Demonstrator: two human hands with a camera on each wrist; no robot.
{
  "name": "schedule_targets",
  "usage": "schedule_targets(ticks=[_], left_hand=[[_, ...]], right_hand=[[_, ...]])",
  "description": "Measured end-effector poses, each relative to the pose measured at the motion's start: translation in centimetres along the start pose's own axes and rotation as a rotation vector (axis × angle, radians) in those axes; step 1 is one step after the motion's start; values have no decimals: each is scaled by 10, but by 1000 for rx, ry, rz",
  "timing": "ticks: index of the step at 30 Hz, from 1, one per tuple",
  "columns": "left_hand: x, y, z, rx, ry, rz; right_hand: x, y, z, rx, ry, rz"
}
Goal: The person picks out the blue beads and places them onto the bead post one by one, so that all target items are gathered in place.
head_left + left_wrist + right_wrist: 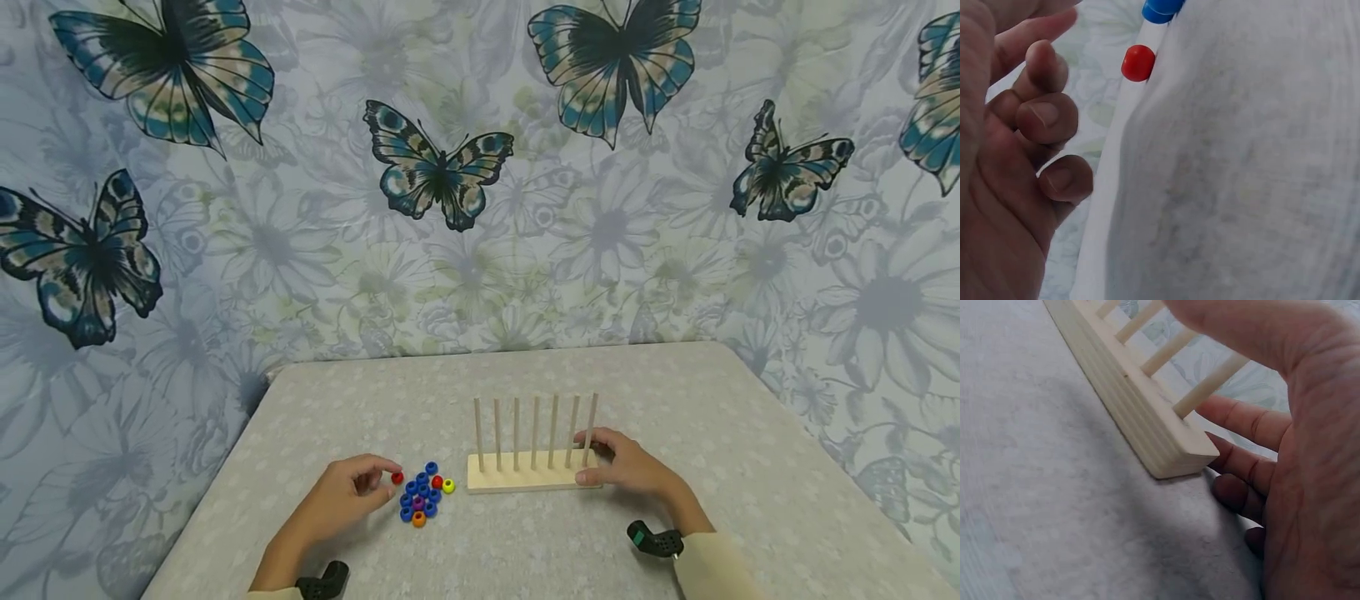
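Note:
On the pale table a wooden peg stand (534, 475) stands upright, its row of bare pegs rising from a long base. My right hand (632, 463) grips the stand's right end, thumb at the front and fingers behind. The right wrist view shows the base (1147, 419) close to those fingers. My left hand (347, 493) is beside a red bead (397, 477), index fingertip over or against it; contact is unclear. In the left wrist view, this hand's fingers are loosely bent, apart from a red bead (1139, 63). Blue beads (411, 487) lie clustered to its right.
Among the blue beads are a second red bead (437, 482), a yellow bead (448, 486), a purple bead (418, 503) and an orange bead (418, 519). The cluster lies left of the stand. Behind the table (360, 400) hangs a butterfly-patterned cloth (300, 275).

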State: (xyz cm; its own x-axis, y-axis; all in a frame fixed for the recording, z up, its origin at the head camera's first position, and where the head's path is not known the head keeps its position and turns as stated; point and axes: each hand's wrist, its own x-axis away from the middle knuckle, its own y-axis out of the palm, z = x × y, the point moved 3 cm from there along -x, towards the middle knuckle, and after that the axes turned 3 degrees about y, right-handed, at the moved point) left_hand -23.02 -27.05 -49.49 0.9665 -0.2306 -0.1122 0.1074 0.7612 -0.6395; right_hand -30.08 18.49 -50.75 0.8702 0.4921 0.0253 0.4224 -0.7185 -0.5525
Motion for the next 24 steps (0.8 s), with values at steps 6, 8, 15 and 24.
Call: schedule_targets(ticks=[6,8,15,24], left_hand=[[1,4,-6,32,-34,-99],[0,5,-7,29,-43,-124],[-3,7,-6,1,-28,-145],[2,8,-8,-6,-4,-167]], right_hand=[[-1,4,4,81,63,36],[-1,5,5,96,87,46],[-1,4,3,214,97,102],[-1,10,-1,255,81,132]])
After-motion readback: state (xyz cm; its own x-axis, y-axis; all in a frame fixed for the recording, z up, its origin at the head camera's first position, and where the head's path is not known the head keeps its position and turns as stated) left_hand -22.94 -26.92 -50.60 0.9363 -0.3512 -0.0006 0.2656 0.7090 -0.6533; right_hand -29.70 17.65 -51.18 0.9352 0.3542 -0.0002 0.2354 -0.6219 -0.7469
